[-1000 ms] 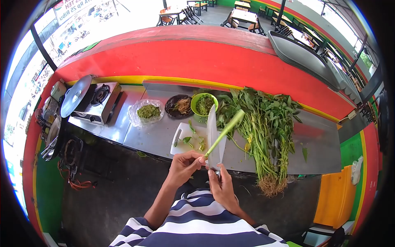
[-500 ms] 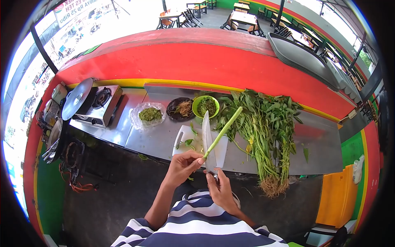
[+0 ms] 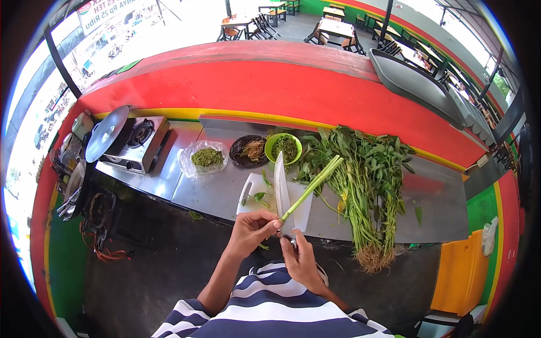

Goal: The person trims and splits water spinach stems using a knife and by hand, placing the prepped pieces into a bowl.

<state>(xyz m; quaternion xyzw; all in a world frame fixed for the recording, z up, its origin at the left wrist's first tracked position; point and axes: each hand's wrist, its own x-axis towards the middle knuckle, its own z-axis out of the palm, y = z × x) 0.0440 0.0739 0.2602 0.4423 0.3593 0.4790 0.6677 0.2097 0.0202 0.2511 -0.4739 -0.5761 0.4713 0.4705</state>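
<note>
My left hand (image 3: 252, 232) pinches the lower end of a green vegetable stalk (image 3: 311, 187), which slants up to the right and looks split at its far end. In my right hand (image 3: 300, 256) is the handle of a large kitchen knife (image 3: 281, 186). The blade points away from me, upright beside the stalk and close to its held end. Beneath both lies a white cutting board (image 3: 253, 193) with a few leaves on it. To the right spreads a big bunch of leafy greens (image 3: 360, 186), its roots hanging over the counter's front edge.
Behind the board stand a green bowl (image 3: 271, 138) of chopped greens, a dark dish (image 3: 236, 161) of roots and a plastic bag (image 3: 187, 163) of chopped greens. A gas stove (image 3: 133, 158) is at left. A red wall (image 3: 236, 81) borders the steel counter (image 3: 437, 211); trays (image 3: 414, 84) rest on it.
The stalk's far end, whole before, now shows as split into parts, and it has tilted slightly to the right and down. Both hands keep their grips in nearly the same place.
</note>
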